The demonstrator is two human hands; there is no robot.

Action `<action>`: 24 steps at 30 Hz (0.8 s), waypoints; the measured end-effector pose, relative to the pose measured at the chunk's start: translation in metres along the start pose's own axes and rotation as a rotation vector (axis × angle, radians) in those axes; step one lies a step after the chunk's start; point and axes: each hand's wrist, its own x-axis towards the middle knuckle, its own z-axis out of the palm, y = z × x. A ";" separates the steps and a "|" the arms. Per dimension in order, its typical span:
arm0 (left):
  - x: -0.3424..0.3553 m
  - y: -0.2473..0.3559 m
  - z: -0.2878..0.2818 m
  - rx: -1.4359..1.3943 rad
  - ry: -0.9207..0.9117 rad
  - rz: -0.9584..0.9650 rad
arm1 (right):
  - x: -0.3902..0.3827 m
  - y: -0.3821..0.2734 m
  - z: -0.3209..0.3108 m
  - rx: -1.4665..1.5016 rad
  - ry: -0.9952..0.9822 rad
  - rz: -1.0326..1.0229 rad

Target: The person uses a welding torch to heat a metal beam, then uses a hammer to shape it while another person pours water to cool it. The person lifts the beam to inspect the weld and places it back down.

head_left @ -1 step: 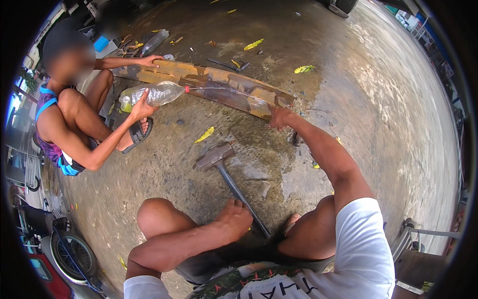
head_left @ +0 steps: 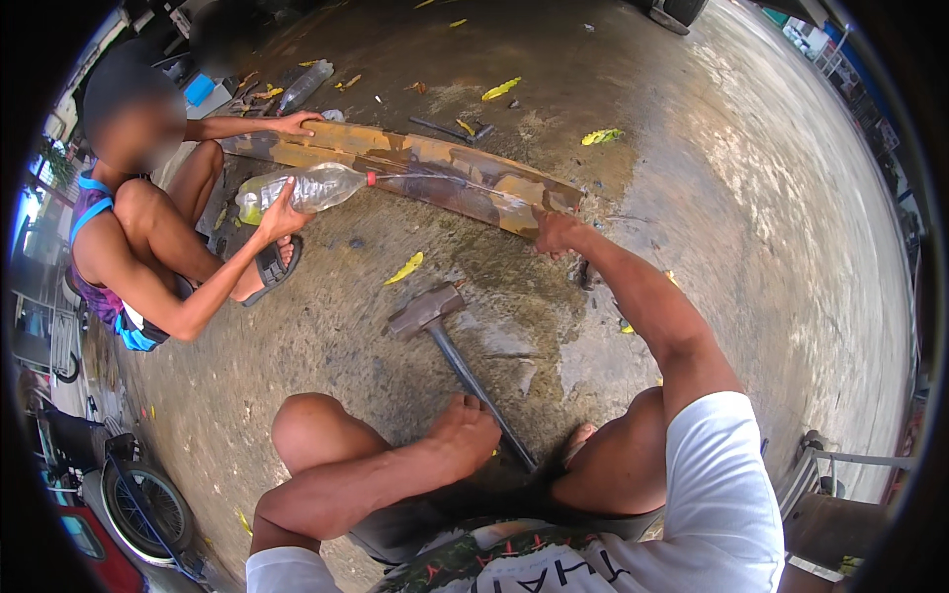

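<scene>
A speckled leaf (head_left: 602, 136) was seen on the concrete floor (head_left: 811, 257); beyond it, a black tyre (head_left: 686, 10) was partly shown, and well to its left, a spoked wheel (head_left: 150, 502).

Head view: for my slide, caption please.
A co-worker squirts liquid from a bottle onto a beam, the person's right hand at its end.

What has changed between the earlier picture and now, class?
Nothing visibly moved; nothing was taken hold of or let go. The right hand stays at the end of the brown beam, the left hand beside the sledgehammer, and the co-worker's hand around the bottle.
</scene>
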 end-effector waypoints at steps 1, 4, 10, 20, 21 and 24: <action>0.001 -0.001 0.000 -0.010 0.007 -0.004 | -0.002 0.005 0.000 0.014 0.006 0.003; 0.006 -0.008 -0.003 -0.021 -0.002 -0.016 | -0.013 0.001 -0.014 0.022 -0.014 0.025; 0.019 -0.008 -0.020 -0.079 -0.228 -0.016 | -0.028 0.015 -0.007 -0.006 -0.056 0.052; 0.032 -0.008 -0.022 -0.127 -0.314 -0.014 | -0.043 0.026 -0.006 -0.011 -0.083 0.027; 0.033 -0.008 -0.022 -0.130 -0.316 -0.020 | -0.043 0.028 -0.005 -0.009 -0.075 0.024; 0.037 -0.007 -0.021 -0.135 -0.329 -0.031 | -0.037 0.037 0.002 -0.022 -0.047 0.012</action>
